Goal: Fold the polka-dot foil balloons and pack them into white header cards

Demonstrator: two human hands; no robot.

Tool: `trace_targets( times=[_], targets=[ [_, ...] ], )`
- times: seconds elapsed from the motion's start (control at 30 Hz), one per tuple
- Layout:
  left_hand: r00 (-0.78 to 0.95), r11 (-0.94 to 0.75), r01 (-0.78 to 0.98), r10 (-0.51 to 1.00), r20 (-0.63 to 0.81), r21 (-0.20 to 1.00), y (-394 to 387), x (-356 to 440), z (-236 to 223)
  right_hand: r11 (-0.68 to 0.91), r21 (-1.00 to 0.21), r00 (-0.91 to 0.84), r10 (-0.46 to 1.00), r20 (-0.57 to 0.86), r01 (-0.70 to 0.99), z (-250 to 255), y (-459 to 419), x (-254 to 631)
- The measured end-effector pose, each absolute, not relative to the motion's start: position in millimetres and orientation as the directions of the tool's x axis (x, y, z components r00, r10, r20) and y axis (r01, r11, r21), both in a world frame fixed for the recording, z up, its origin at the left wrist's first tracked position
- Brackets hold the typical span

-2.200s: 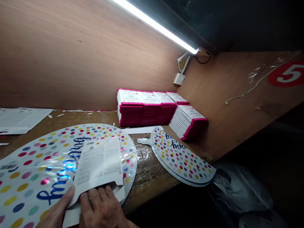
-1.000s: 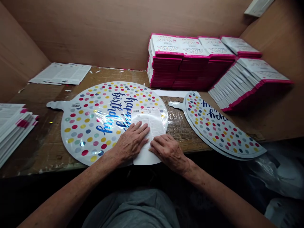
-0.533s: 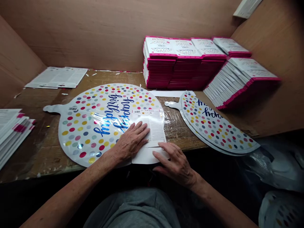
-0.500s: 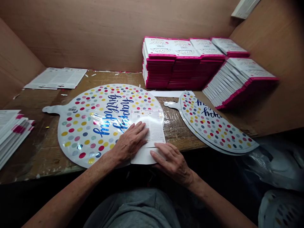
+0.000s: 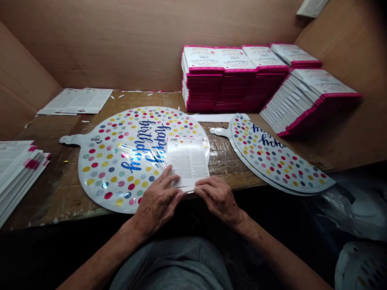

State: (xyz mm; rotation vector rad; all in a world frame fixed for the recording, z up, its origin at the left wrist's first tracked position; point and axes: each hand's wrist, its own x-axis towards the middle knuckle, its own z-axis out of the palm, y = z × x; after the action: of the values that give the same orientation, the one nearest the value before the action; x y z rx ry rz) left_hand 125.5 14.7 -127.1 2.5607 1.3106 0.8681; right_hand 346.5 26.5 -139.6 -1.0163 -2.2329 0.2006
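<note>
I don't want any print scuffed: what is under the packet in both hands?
The unfolded balloon: its dotted face shows left of the packet and in a strip to its right. The area directly beneath is covered, so anything else there cannot be seen.

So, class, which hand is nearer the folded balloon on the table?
Right: the right hand is left of the folded balloon, and the left hand is farther left, both holding the white packet.

"What stood against the back wall (image 5: 121, 48)?"

"Pink-edged packets (image 5: 232, 90), piled in a tight row! And little white scraps (image 5: 121, 96) lay scattered to their left."

"Over on the right?"

"Crumpled clear plastic (image 5: 335, 209) showed low in the shadows, a white box (image 5: 313, 7) high above!"
</note>
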Motion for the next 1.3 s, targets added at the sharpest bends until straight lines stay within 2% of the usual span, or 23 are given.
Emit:
trace_targets(
  times=[0.07,0.1,0.2,0.27,0.3,0.37,0.43,0.53,0.57,0.63,0.73,0.9,0.97,1.03,1.1,1.2,1.3],
  targets=[
    [0.351,-0.501,0.779,0.847,0.400,0.376,22,135,-126,0.585,-0.476,-0.387,0.803,0.454,0.656,-139,30,342],
    [0.289,-0.432,0.824,0.877,0.384,0.367,26,138,-127,0.575,-0.451,-0.378,0.806,0.455,0.683,-141,31,342],
    [0.139,-0.268,0.902,0.922,0.361,0.338,33,145,-136,0.679,-0.169,-0.512,0.671,0.536,0.714,-150,28,352],
    [0.085,-0.232,0.897,0.926,0.367,0.376,32,147,-141,0.741,-0.023,-0.599,0.559,0.573,0.671,-156,24,361],
    [0.055,-0.222,0.879,0.927,0.372,0.422,30,148,-141,0.750,-0.012,-0.594,0.533,0.602,0.661,-158,22,365],
    [-0.052,-0.171,0.816,0.930,0.364,0.552,23,149,-136,0.741,-0.074,-0.520,0.535,0.666,0.667,-157,19,368],
    [-0.186,-0.050,0.682,0.953,0.239,0.729,16,149,-125,0.738,-0.161,-0.435,0.543,0.718,0.655,-151,21,363],
    [-0.233,0.217,0.266,0.960,-0.156,0.939,12,146,-109,0.777,-0.180,-0.442,0.513,0.736,0.603,-141,30,341],
    [-0.215,0.283,0.087,0.941,-0.260,0.955,12,144,-105,0.783,-0.170,-0.462,0.510,0.726,0.598,-139,35,331],
    [-0.218,0.309,-0.226,0.908,-0.357,0.924,16,139,-102,0.771,-0.161,-0.469,0.524,0.711,0.616,-135,45,310],
    [-0.292,0.210,-0.431,0.888,-0.356,0.878,24,128,-103,0.750,-0.198,-0.468,0.571,0.674,0.631,-126,57,277],
    [-0.426,0.143,-0.395,0.847,-0.319,0.907,29,103,-111,0.703,-0.269,-0.615,0.709,0.345,0.658,-98,76,227],
    [-0.426,0.160,-0.340,0.852,-0.304,0.927,27,89,-115,0.727,-0.259,-0.694,0.686,0.218,0.636,-88,87,211],
    [-0.408,0.161,-0.292,0.871,-0.275,0.943,25,73,-118,0.766,-0.284,-0.761,0.631,0.152,0.577,-82,100,196],
    [-0.435,0.136,-0.242,0.870,-0.233,0.961,27,52,-119,0.749,-0.408,-0.758,0.626,0.183,0.521,-81,110,183],
    [-0.587,0.076,-0.162,0.794,-0.158,0.984,51,9,-114,0.687,-0.621,-0.683,0.659,0.313,0.378,-92,108,167],
    [-0.741,0.097,-0.084,0.660,-0.127,0.992,104,-45,-100,0.718,-0.659,-0.767,0.547,0.336,0.224,-110,90,157]
  ],
)
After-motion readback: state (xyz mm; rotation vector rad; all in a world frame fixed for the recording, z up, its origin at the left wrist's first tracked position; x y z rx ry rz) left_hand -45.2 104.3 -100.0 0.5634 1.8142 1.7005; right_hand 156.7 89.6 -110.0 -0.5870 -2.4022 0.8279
